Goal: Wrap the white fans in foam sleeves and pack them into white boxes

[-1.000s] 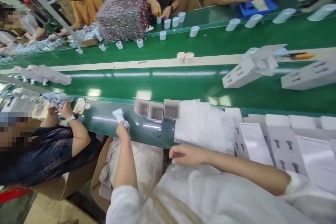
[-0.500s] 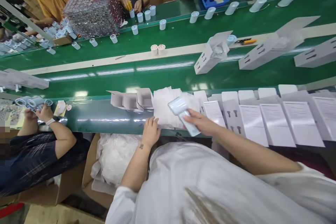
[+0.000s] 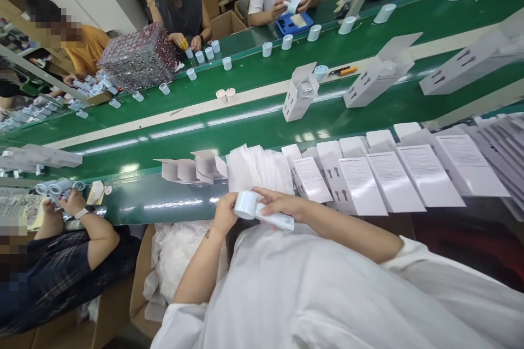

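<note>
A light blue device [image 3: 247, 205] with a round head and a flat handle is held low in front of my body, at the bench's near edge. My right hand [image 3: 282, 203] is wrapped round its neck and handle. At the head's left side, my left hand [image 3: 225, 212] has its fingers closed on it. Just beyond both hands lies a fanned stack of translucent white bags [image 3: 260, 170]. To the left of the bags stand open white cartons [image 3: 190, 169], side by side. White boxes with printed sheets [image 3: 362, 185] lie in a row on the right.
Behind the bench runs a green conveyor [image 3: 180, 147] carrying open boxes [image 3: 301, 95]. Small blue parts line the far belt, where people work. At left, a co-worker's hands [image 3: 73, 203] hold blue devices. A carton of plastic bags [image 3: 184, 251] stands below the bench.
The view has shifted. The blue device has turned and come down toward my body, with its head now at my left hand. My left hand has left the bags' edge and taken hold of the device.
</note>
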### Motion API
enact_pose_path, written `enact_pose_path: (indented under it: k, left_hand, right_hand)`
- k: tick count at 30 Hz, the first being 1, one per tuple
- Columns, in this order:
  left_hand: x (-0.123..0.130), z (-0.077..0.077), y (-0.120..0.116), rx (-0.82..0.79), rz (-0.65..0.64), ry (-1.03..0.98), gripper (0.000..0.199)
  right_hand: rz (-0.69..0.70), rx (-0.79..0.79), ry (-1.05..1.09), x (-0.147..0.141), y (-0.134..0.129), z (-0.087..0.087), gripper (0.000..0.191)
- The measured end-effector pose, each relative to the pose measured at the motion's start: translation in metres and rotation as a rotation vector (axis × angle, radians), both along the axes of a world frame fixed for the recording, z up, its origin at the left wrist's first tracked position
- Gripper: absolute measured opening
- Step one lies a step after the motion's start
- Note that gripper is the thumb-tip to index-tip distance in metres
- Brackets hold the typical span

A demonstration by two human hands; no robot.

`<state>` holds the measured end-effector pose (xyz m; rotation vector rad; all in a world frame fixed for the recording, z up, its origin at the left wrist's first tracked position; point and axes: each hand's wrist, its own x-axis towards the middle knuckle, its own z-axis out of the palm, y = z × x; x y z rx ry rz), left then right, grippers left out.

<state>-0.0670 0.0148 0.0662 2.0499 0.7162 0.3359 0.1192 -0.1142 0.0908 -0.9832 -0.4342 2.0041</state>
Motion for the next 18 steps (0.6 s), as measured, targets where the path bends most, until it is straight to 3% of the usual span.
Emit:
enact_pose_path:
  k: [4,6,8,10,13,16,18]
  left_hand:
    - [-0.002,0.015,0.0,-0.252,0.196,-0.074,0.012]
    - [-0.002,0.019,0.0,-0.344,0.337,-0.138,0.014]
    - [0.0,0.025,0.0,-0.332,0.418,-0.163,0.016]
    - [0.005,0.034,-0.003,-0.215,0.362,-0.116,0.012]
    - [0.013,0.045,-0.009,-0.117,0.124,-0.027,0.011]
    - [0.015,0.044,-0.011,-0.245,-0.015,-0.002,0.006]
    - [0.012,0.039,-0.011,-0.401,0.06,-0.026,0.012]
  right_hand:
    - [0.029,0.066,0.037,0.009,0.005,0.001,0.074]
    - [-0.027,0.016,-0.006,0.017,-0.003,0.001,0.068]
    - [-0.047,-0.021,-0.012,0.024,-0.014,0.002,0.072]
    - [0.012,-0.001,0.06,0.029,-0.02,0.005,0.088]
    - [0.103,0.063,0.176,0.027,-0.018,0.01,0.109]
    - [0.086,0.084,0.16,0.019,-0.005,0.013,0.092]
    - [0.061,0.082,0.118,0.015,0.0,0.013,0.072]
